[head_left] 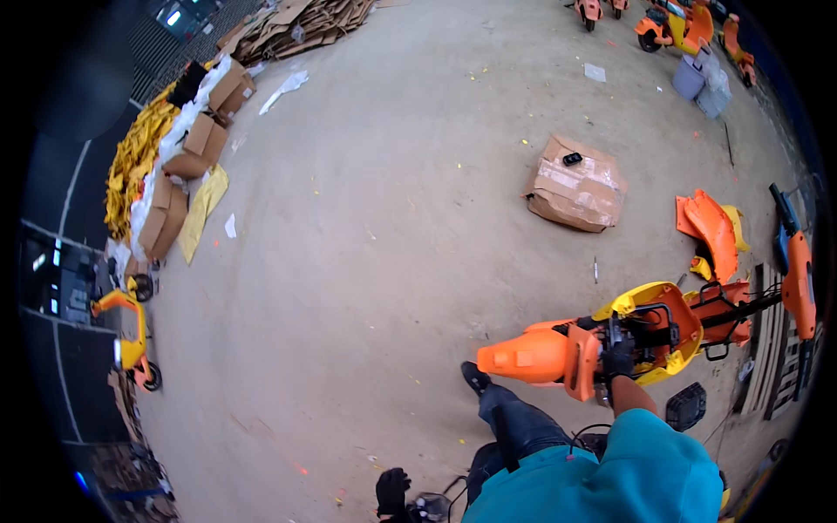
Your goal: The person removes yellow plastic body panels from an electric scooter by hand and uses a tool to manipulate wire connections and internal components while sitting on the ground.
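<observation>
My gloved right hand (617, 357) is closed on a black part of the orange-and-yellow scooter body (523, 356), whose open middle shows a black frame and wiring; the exact part is partly hidden by the glove. My gloved left hand (392, 492) is low at the bottom edge, fingers curled, beside a dark metal object (430, 507) with a black cable; what it holds, if anything, is unclear. A black plastic tray (686, 405) lies right of my right arm.
Loose orange panels (711, 227) and a wooden pallet (758, 375) are at right. A cardboard package (575, 192) lies ahead. Boxes (196, 148), yellow wrapping (131, 157) and another scooter (131, 340) line the left. More scooters (676, 30) and a bucket (689, 77) stand at the back right.
</observation>
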The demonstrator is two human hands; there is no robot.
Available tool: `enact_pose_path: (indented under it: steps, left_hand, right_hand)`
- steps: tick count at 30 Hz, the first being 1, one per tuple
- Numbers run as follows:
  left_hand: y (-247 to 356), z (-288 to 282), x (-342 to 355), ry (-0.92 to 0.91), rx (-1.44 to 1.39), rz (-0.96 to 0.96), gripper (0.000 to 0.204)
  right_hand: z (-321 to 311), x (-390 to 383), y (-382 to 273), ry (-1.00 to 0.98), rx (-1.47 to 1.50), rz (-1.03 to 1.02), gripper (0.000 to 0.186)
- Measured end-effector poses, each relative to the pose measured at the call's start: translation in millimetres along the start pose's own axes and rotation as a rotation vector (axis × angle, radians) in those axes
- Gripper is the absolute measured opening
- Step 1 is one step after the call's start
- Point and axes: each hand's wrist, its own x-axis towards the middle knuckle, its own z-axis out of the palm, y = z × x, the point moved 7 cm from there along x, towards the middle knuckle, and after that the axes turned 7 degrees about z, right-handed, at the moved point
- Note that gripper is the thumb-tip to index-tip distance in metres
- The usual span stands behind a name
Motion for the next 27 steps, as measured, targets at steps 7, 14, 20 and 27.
enact_pose_path:
  steps: [7,14,20,27]
  left_hand:
    - [190.2,-34.5,137.4,-0.028,0.201,0.123,0.024]
    - [136.4,-133.1,296.7,-0.622,1.447,0.512,0.019]
    - [272.5,-36.8,380.9,-1.078,2.037,0.978,0.01]
    - [503.6,147.6,550.8,-0.909,1.083,1.051,0.015]
  right_hand:
    - [34.8,44.5,15.5,-0.087,-0.016,0.335,0.038]
    - [23.7,5.2,-96.5,-0.105,0.129,0.004,0.026]
    - [74.0,-109.5,-125.9,-0.318,0.436,0.297,0.043]
    - [173.1,-237.7,-112.3,-0.749,-0.04,0.199,0.028]
